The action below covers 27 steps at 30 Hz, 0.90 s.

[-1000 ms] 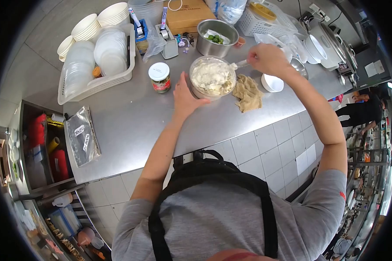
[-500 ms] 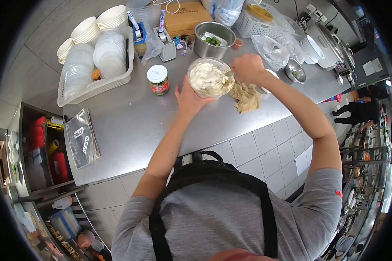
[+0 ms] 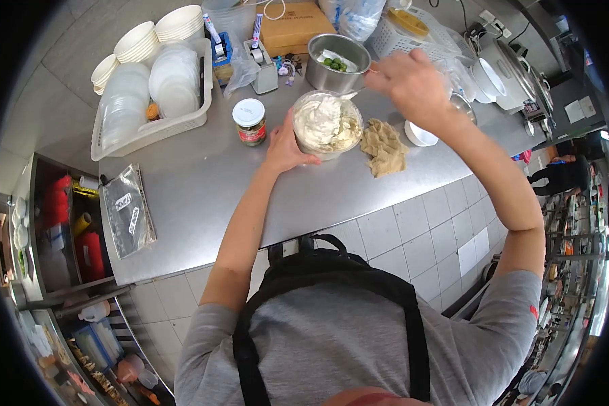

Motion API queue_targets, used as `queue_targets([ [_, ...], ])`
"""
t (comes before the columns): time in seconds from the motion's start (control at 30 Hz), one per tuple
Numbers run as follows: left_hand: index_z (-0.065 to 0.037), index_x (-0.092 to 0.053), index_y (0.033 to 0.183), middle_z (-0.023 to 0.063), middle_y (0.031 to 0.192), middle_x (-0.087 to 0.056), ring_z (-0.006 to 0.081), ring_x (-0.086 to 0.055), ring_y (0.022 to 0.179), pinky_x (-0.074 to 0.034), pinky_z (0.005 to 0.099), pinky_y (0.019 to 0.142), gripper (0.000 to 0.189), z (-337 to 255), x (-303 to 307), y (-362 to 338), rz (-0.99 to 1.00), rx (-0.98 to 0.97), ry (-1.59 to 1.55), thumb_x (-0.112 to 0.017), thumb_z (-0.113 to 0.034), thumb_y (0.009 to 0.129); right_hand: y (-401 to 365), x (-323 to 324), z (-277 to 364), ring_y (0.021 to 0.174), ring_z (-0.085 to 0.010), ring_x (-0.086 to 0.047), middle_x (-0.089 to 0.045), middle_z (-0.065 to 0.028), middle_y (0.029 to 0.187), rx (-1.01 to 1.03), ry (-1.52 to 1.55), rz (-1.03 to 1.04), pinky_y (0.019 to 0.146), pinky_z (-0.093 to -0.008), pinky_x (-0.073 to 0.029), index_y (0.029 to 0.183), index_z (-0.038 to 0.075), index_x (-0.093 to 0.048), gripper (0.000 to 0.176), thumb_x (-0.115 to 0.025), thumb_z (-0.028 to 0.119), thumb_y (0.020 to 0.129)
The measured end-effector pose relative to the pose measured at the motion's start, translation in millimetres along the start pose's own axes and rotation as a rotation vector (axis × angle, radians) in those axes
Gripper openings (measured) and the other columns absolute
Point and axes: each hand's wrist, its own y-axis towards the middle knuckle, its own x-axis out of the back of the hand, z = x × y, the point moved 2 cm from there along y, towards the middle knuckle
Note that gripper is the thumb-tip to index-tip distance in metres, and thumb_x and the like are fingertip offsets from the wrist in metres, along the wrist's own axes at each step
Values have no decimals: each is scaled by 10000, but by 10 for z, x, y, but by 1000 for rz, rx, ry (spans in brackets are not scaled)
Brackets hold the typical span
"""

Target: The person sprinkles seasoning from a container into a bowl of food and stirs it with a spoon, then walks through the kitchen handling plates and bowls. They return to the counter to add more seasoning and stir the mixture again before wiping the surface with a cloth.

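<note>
A clear round tub (image 3: 328, 152) on the steel table holds a creamy white mixture (image 3: 320, 120), with a rougher, yellowish part at its right. My left hand (image 3: 289, 147) grips the tub's left side. Above and right of the tub, my right hand (image 3: 413, 84) is closed on a utensil (image 3: 356, 93), whose far end meets the white mixture. Just left of the tub stands a jar with a white lid (image 3: 249, 114). A crumpled tan cloth (image 3: 384, 150) lies to the tub's right, beside a small white bowl (image 3: 421, 135).
Behind the tub is a steel pot (image 3: 337, 73) with green fruits. A white basket (image 3: 157, 139) of lids and bowls stands at the left, above a clear plastic pouch (image 3: 127, 213). Farther right are white bowls (image 3: 487, 81). A person in dark clothes (image 3: 565, 176) is at far right.
My right hand has risen up and to the right with the utensil. White mixture is now heaped toward the tub's upper part, and the small white bowl shows more fully.
</note>
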Motion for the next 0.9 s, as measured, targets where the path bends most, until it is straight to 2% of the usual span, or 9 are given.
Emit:
queue_targets([
  [0.1, -50, -210, 1372, 112, 1297, -464, 286, -418, 1221, -236, 450, 1026, 1268, -65, 16, 26, 13, 36, -35, -872, -428, 359, -95, -237, 132, 746, -155, -528, -586, 9, 675, 180, -129, 60, 708, -285, -361, 748, 156, -602, 79, -576, 125, 681],
  [0.2, -57, -225, 1364, 100, 1278, -480, 263, -437, 1203, -234, 478, 1014, 1233, -78, -58, -27, -77, 41, 17, -867, -421, 376, -175, -544, 241, 834, -189, -598, -625, -60, 785, 89, 10, 415, 748, -323, -431, 780, 101, -621, 87, -582, 123, 706],
  [0.3, -51, -239, 1349, 110, 1253, -488, 258, -455, 1176, -242, 504, 985, 1205, -165, -190, -108, -189, 72, 152, -865, -422, 389, 55, -626, 286, 840, -245, -634, -661, -113, 839, -404, 224, 974, 719, -359, -489, 829, 68, -674, 194, -595, 186, 696],
  [0.4, -42, -233, 1344, 121, 1244, -479, 265, -448, 1171, -256, 510, 959, 1204, -273, -340, -182, -267, 152, 225, -867, -424, 394, 97, -758, 225, 876, -290, -649, -660, -174, 907, -648, 386, 1005, 734, -374, -520, 909, 25, -678, 289, -564, 197, 708],
  [0.57, -31, -214, 1347, 150, 1280, -434, 306, -404, 1205, -271, 495, 963, 1233, -179, -368, -242, -368, 92, 216, -875, -429, 385, 159, -524, 16, 868, -291, -647, -662, -151, 918, -643, 347, 920, 735, -381, -514, 920, 40, -672, 257, -563, 187, 739],
  [0.67, -19, -213, 1351, 173, 1305, -415, 332, -381, 1227, -276, 494, 978, 1252, -135, -121, -196, -251, 171, 42, -875, -449, 378, 238, -111, -74, 830, -273, -643, -661, -105, 864, -560, 283, 786, 704, -388, -500, 886, 69, -658, 187, -576, 177, 757],
  [0.7, -17, -212, 1352, 178, 1314, -407, 330, -376, 1234, -274, 497, 983, 1256, -71, -75, -167, -229, 114, 52, -876, -447, 377, 244, -38, -77, 813, -265, -641, -659, -87, 840, -529, 268, 728, 694, -388, -493, 871, 80, -653, 160, -581, 171, 760],
  [0.8, -13, -206, 1359, 181, 1333, -399, 320, -374, 1246, -268, 500, 993, 1271, 54, 5, -23, -120, 2, 40, -878, -447, 370, 181, 16, -54, 743, -229, -618, -633, -39, 741, -71, 10, 184, 672, -358, -454, 829, 121, -632, 109, -586, 149, 734],
  [0.9, -13, -199, 1366, 161, 1322, -428, 299, -405, 1231, -257, 491, 997, 1290, -1, 23, 82, 12, 11, -32, -873, -461, 361, 128, -199, 63, 714, -202, -594, -611, -25, 693, 138, -86, 151, 684, -321, -421, 786, 143, -640, 106, -591, 143, 692],
])
